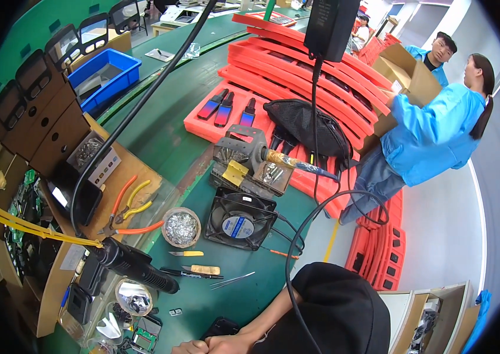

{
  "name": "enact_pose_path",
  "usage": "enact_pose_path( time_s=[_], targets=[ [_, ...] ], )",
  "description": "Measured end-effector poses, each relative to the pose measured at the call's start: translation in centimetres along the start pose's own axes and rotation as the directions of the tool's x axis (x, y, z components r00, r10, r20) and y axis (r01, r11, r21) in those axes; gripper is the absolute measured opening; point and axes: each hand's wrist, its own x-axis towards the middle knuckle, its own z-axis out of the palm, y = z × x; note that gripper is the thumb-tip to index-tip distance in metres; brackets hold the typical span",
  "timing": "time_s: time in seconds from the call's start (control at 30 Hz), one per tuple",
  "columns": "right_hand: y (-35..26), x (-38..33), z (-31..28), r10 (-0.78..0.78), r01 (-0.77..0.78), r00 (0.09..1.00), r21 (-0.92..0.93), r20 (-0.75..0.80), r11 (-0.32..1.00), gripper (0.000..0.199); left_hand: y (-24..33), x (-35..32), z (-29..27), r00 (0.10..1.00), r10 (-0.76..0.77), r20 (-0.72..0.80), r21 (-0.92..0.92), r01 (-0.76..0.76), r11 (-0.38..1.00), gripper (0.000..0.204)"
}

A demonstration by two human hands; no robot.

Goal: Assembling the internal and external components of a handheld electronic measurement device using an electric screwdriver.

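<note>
At the lower edge my right hand (227, 344) comes in from a black sleeve, its fingers curled inward. Just left of it, the knuckles of my left hand (190, 347) show, bent and close to the right hand. The picture's edge cuts off both hands, so what they hold, if anything, is hidden. A black rounded object (221, 327) lies right behind them on the green bench. Farther off lie tweezers (233, 280), a black pen (170, 272), a wooden-handled tool (204, 269) and a yellow-handled knife (186, 253).
A black fan (240, 219) stands mid-bench beside a soldering iron (285, 160) and a bowl of metal bits (181, 228). Pliers (133, 200) and an electric screwdriver (138, 266) lie left. Black cable (290, 259) loops at right. Red foam trays (297, 71) are stacked behind; two people stand beyond.
</note>
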Motion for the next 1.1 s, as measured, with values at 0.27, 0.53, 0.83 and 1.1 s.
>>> enact_pose_path(
  time_s=[0.27, 0.53, 0.83, 1.1],
  targets=[
    [-0.4, 1.1, -0.8, -0.008, 0.016, 0.998, -0.142, 0.061, 0.99, 0.016, 1.5, 0.9, 1.1, 0.988, -0.152, 0.038, 0.224, 0.139, 0.965, 0.03],
    [-0.5, 1.7, -1.6, -0.007, 0.036, 0.995, -0.287, 0.103, 0.957, 0.017, 1.1, 1.2, 1.2, 0.987, -0.152, 0.048, 0.271, 0.133, 0.953, 0.031],
    [-1.3, 0.9, -0.3, -0.023, 0.076, 0.978, -0.249, 0.209, 0.966, 0.019, 0.7, -0.5, -2.8, 0.941, 0.106, 0.321, 0.266, -0.197, 0.944, 0.017],
    [-4.5, 0.9, -0.5, -0.103, 0.123, 0.99, -0.215, 0.101, 0.969, 0.007, 1.4, 3.5, 6.4, 0.923, -0.302, 0.237, 0.599, 0.106, 0.793, 0.035]
  ],
)
